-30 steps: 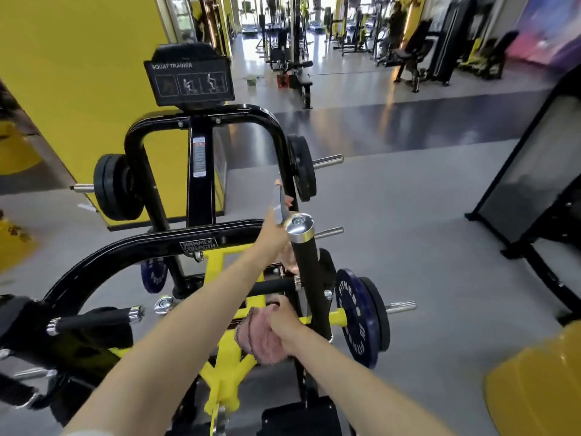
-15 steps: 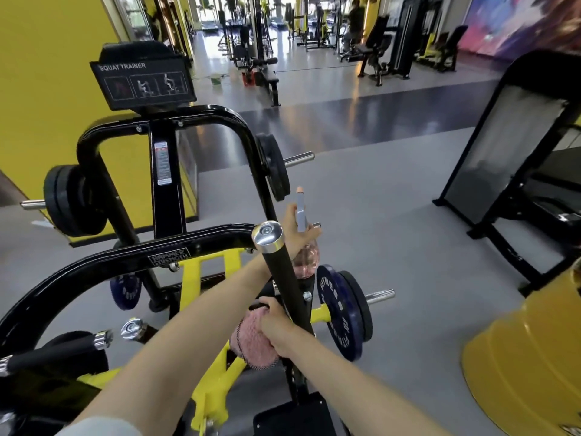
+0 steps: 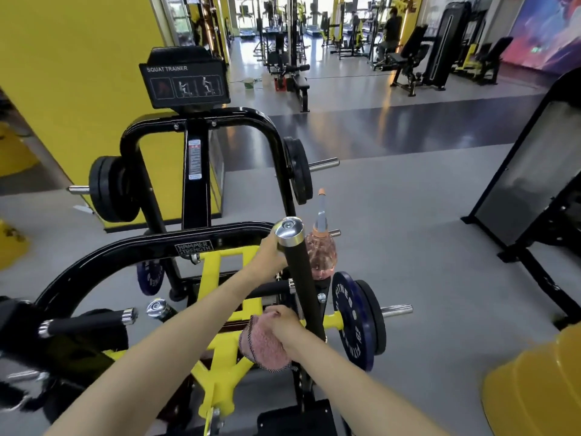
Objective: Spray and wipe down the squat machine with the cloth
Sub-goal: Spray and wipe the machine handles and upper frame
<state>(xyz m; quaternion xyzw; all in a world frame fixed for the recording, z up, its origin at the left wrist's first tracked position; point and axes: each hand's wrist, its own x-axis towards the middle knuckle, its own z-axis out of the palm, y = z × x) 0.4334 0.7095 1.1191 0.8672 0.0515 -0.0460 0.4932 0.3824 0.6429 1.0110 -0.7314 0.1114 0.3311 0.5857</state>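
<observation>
Since the earlier frames, the spray bottle [image 3: 321,247] has shifted from the near side of the upright handle [image 3: 300,278] to its far side, so the black grip now crosses in front of the left hand [image 3: 273,251]; the right hand [image 3: 284,325] has stayed low on the same bar with the cloth [image 3: 262,346].

The squat machine [image 3: 195,243] fills the lower left of the view, its black curved frame and yellow inner frame lying directly under both forearms. The handle rises between the two hands, chrome cap at the top.

The left hand is closed around the pink bottle, partly hidden behind the handle just below the cap; the bottle's nozzle points upward. How tightly the fingers wrap it cannot be seen.

The right hand is clenched on the bunched pink cloth, pressing it against the lower part of the handle's bar, beside the yellow frame. A blue weight plate [image 3: 353,319] sits just right of that hand on its peg.

The sign [image 3: 184,80] atop the machine reads "SQUAT TRAINER".
</observation>
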